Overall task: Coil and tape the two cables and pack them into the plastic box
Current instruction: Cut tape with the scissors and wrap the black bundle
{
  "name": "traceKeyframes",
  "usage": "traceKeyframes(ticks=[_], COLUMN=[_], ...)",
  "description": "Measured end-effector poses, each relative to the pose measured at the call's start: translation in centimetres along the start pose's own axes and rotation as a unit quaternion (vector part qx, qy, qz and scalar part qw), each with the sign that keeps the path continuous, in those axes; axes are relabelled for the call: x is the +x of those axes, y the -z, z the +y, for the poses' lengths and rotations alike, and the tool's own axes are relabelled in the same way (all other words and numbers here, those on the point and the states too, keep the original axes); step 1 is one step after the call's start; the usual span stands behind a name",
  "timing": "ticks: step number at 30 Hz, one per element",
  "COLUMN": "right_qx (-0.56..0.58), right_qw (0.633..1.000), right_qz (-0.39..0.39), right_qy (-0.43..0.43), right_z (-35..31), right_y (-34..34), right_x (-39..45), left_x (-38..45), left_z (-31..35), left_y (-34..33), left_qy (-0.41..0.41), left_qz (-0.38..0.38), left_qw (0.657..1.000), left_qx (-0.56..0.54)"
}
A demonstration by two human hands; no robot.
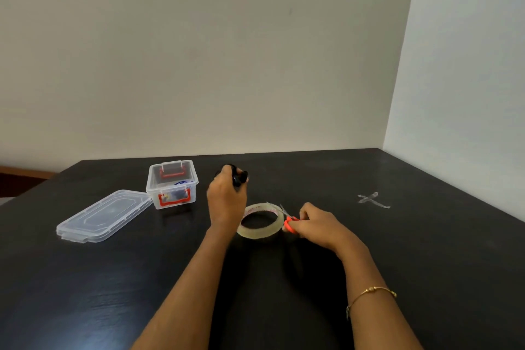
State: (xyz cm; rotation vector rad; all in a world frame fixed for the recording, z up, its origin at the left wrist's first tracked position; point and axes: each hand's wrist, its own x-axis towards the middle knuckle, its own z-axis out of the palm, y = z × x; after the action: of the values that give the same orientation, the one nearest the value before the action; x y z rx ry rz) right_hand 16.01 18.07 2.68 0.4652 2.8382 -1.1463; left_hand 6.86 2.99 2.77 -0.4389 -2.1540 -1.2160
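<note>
The left hand (227,196) is raised a little above the table (426,278) and its fingers are curled around a black cable (238,176), which is bundled in the fist; only some dark loops show above the knuckles. The right hand (315,224) grasps a pair of small scissors (288,220) with orange handles, and the thin blades point up and to the left, to the far right edge of the tape roll (261,221). A short piece of clear tape seems to rise from the roll beside the blades, but it is too thin to see well. The tape roll lies flat on the table between the two hands, just in front of the left wrist and touching or almost touching the scissors.

The plastic box (172,185) stands open on the table, to the left of the left hand and well apart from it. It is clear, with red clips on the near and far sides. Something dark and a little blue is inside it, perhaps the other cable, but I cannot tell for sure. The clear lid (105,216) lies flat on the table at the left of the box, with one corner just beside it.

On the right side of the table, far from the hands, two strips of tape make a cross mark (373,199). On the right forearm there is a thin gold bracelet (369,293)
</note>
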Motion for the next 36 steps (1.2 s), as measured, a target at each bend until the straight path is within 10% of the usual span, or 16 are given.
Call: traceKeyframes(ticks=[8,20,36], right_qx=[0.039,-0.075,0.020], right_qw=[0.998,0.959,0.928], right_qz=[-0.032,0.247,0.361], right_qy=[-0.034,-0.115,-0.089], right_z=[0.5,2.1,2.2], right_y=[1.5,0.7,0.4], right_x=[-0.6,1.1,2.1], left_x=[-1.6,-1.5,-1.2], left_z=[0.9,1.0,1.1], left_y=[-2.1,-2.1,-2.2], left_qy=[-0.055,-0.049,-0.038], left_qz=[-0.228,-0.249,-0.277], left_qw=[0.951,0.938,0.930], left_qx=[0.203,0.235,0.238])
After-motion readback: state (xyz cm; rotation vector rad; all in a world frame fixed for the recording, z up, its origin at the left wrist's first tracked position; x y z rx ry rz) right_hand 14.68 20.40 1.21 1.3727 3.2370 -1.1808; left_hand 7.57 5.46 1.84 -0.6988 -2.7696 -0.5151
